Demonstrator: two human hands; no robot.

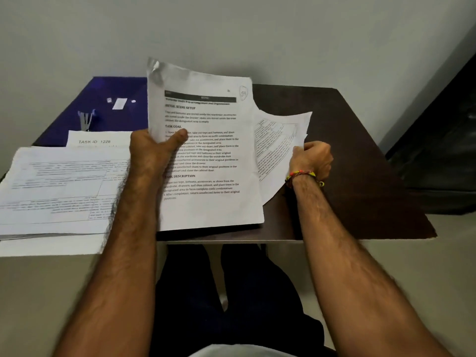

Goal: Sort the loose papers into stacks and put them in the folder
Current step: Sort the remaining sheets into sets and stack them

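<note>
While the left hand [154,148] clamps a white printed sheet headed "INITIAL SCENE SETUP" [206,155] by its left edge, thumb curled over the text and fingers hidden behind, the page stands tilted up above the dark brown wooden worktop [360,176], its top left corner bent and creased. Just right of that grip, the right hand [313,158] pinches the edge of a second white sheet printed with a table [278,145], which curves upward and is partly tucked behind the first page; more white paper edges show behind it. A braided red and yellow thread bracelet [304,175] circles the right wrist. To the left of the left grip lies a thick stack of white printed papers [56,191], overhanging the worktop's near edge. Beyond that stack, further from the left hand, a white slip reading "TASK ID 1228" [98,140] rests on a dark blue plastic folder [113,91], which lies flat against the far wall and has a metal clip [86,121] on it.
</note>
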